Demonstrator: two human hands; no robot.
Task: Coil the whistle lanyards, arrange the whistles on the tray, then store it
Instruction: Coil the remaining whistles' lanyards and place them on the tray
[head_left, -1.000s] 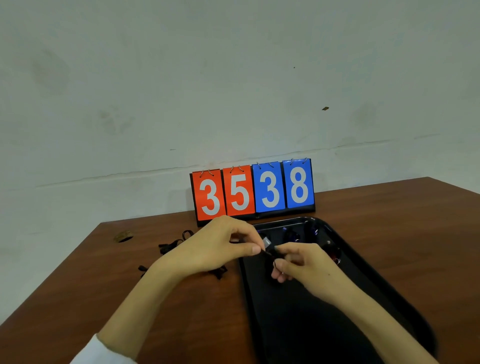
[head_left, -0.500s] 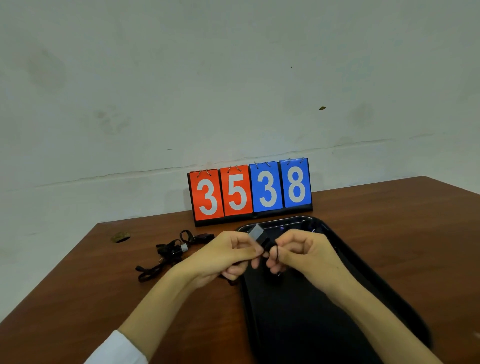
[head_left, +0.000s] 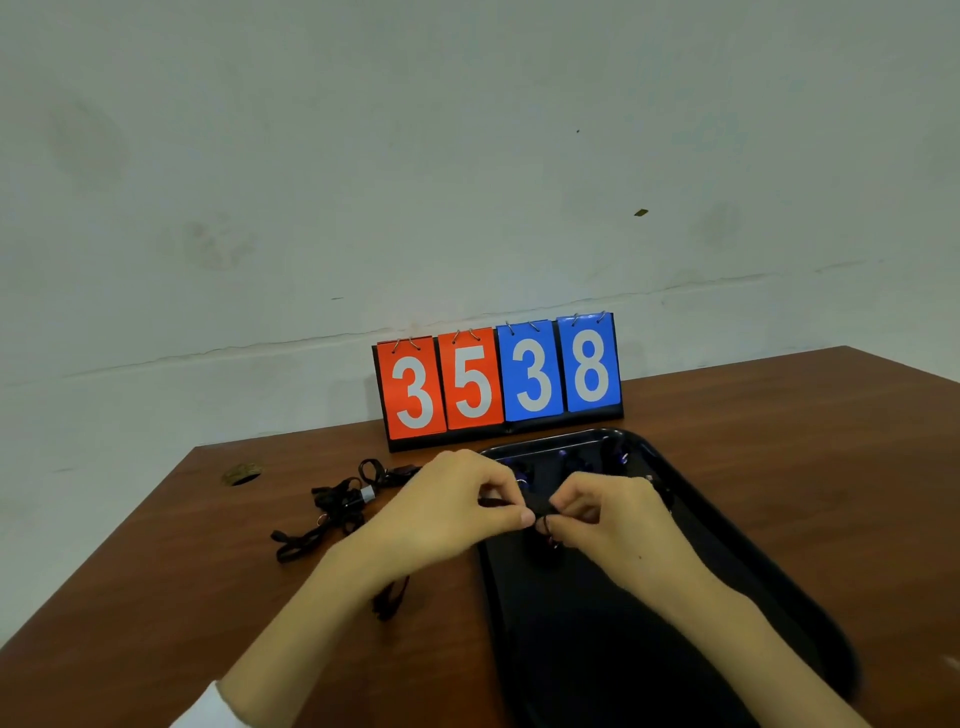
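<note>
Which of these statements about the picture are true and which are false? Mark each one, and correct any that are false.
1. The scoreboard reads 3538. True.
2. The tray is white. False: it is black.
3. Both hands pinch a black lanyard over the tray. True: left hand, right hand.
4. The loose lanyards on the table lie to the right of the tray. False: they lie to its left.

Bare forearms; a white sleeve (head_left: 208, 709) cuffs the left arm.
</note>
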